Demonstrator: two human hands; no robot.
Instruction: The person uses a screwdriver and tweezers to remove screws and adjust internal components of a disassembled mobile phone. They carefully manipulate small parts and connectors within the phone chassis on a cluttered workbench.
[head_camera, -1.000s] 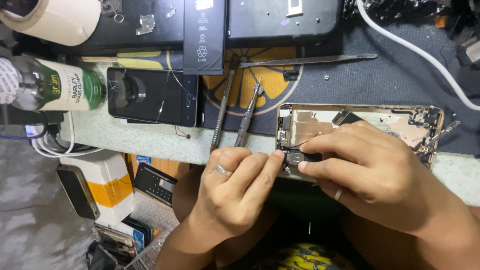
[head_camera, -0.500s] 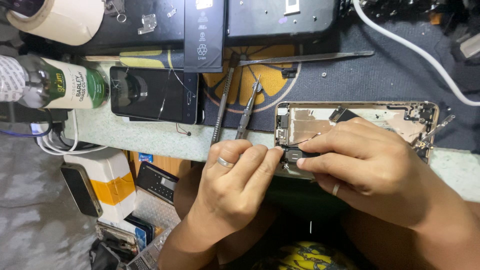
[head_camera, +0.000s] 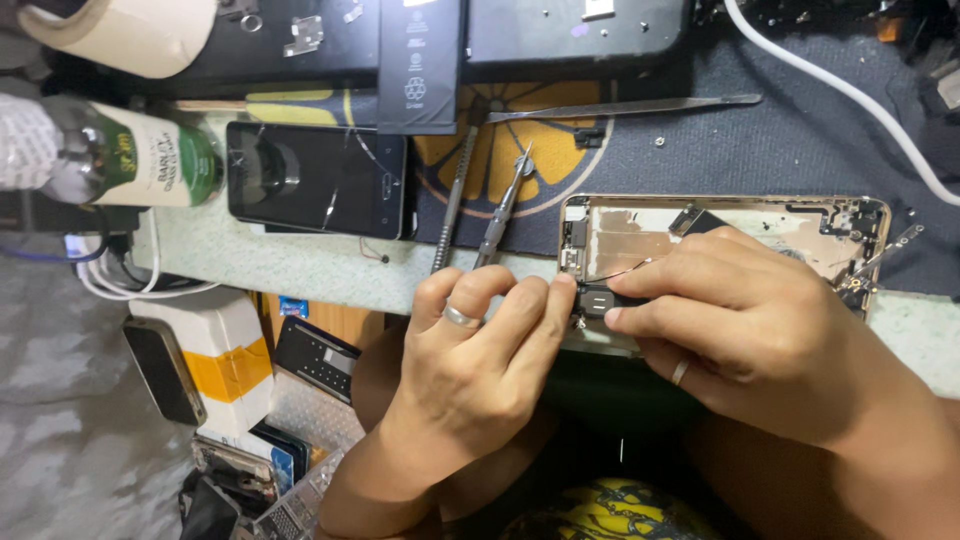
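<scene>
An opened gold phone housing (head_camera: 640, 225) lies at the bench's near edge with its inner parts bare. My left hand (head_camera: 470, 350), a ring on one finger, pinches a small black part (head_camera: 598, 298) at the housing's lower left corner. From the right, my right hand (head_camera: 745, 320), also ringed, grips the same black part with thumb and forefinger and covers the housing's near side. A thin dark wire runs from the part into the housing.
Tweezers (head_camera: 505, 205) and a thin screwdriver (head_camera: 455, 195) lie left of the housing. A cracked black phone (head_camera: 315, 180), a green bottle (head_camera: 150, 160), a black battery (head_camera: 420, 65), long tweezers (head_camera: 620, 105) and a white cable (head_camera: 830, 90) lie farther back. Boxes and old phones sit below the bench.
The view has shifted slightly. Both hands stay on the small black part, with the fingertips of my left hand pressed a little closer to it.
</scene>
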